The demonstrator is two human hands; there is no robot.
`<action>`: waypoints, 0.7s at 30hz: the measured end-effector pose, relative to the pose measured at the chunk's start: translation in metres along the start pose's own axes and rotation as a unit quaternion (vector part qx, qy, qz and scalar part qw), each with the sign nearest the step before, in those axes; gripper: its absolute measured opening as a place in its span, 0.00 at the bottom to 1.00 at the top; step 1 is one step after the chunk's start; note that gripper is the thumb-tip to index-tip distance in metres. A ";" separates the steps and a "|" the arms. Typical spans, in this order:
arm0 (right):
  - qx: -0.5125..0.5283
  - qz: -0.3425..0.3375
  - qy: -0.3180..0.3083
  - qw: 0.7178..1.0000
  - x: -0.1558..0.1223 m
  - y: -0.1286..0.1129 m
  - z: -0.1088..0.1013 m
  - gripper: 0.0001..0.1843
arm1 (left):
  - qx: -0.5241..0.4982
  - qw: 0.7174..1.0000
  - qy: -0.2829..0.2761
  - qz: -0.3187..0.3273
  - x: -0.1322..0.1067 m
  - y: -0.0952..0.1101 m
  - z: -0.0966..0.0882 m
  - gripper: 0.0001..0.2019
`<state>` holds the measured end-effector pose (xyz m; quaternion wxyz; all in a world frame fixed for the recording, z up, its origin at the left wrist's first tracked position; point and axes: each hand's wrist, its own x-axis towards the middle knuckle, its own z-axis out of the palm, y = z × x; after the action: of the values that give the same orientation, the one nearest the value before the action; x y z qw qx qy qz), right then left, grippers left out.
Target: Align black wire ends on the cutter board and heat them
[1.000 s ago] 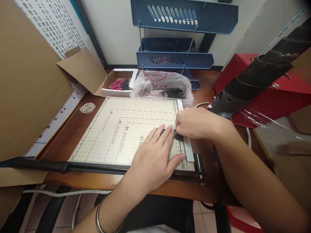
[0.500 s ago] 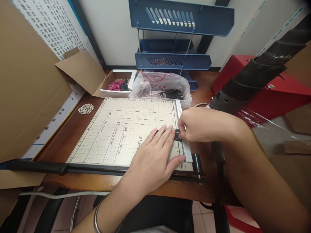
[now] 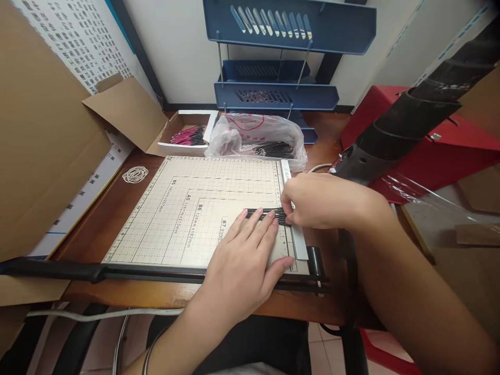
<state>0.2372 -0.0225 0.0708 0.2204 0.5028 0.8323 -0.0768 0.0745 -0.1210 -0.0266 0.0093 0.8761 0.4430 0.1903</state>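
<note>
A row of thin black wires (image 3: 265, 210) lies side by side on the gridded board of a paper trimmer (image 3: 156, 219). My left hand (image 3: 244, 260) rests flat over them, fingers stretched out and the thumb apart, covering part of the row. At the wires' right ends, beside the trimmer's white edge strip (image 3: 299, 242), my right hand (image 3: 320, 200) is closed in a pinch. Its fingertips meet the wire ends, though the hand partly hides them. The trimmer's black-handled arm (image 3: 58, 269) lies lowered along the near side.
Behind the trimmer stand a plastic bag (image 3: 230, 140) of black wires and an open box (image 3: 182, 149) with pink and black wires. Rubber bands (image 3: 135, 175) lie left. A blue rack (image 3: 273, 96), red box (image 3: 422, 130) and black tube (image 3: 394, 135) stand farther back.
My left hand has slid slightly left and toward me, so more of the black wires show. My right hand keeps its pinch at their ends. The view has shifted a little.
</note>
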 end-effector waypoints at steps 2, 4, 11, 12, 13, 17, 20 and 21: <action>-0.007 -0.002 0.015 1.000 0.000 0.000 0.001 0.10 | 0.001 1.000 0.005 0.003 0.000 -0.001 0.001 0.31; -0.005 -0.009 0.018 1.000 -0.001 0.001 0.002 0.09 | 0.003 1.000 0.008 0.006 -0.001 -0.001 0.002 0.31; 0.016 -0.017 0.018 1.000 -0.003 -0.004 0.005 0.10 | -0.008 1.000 -0.008 0.005 -0.001 -0.002 0.001 0.32; 0.015 -0.015 0.021 1.000 -0.003 -0.005 0.006 0.10 | -0.011 1.000 -0.016 0.006 -0.001 -0.003 0.001 0.32; 0.015 -0.015 0.022 1.000 -0.003 -0.006 0.006 0.10 | -0.013 1.000 -0.023 0.007 -0.001 -0.003 0.000 0.32; 0.007 -0.026 0.045 0.999 -0.002 -0.011 0.007 0.12 | -0.021 0.999 -0.041 0.007 -0.001 -0.005 -0.002 0.31; 0.004 -0.033 0.056 0.998 -0.001 -0.010 0.007 0.12 | -0.020 0.999 -0.047 0.007 -0.001 -0.005 -0.002 0.32; 0.012 -0.038 0.053 0.998 -0.001 -0.008 0.006 0.12 | -0.018 0.999 -0.048 0.007 -0.001 -0.005 -0.001 0.33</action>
<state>0.2323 -0.0297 0.0651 0.1666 0.4765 0.8605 -0.0685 0.0699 -0.1194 -0.0266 0.0452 0.8872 0.4320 0.1556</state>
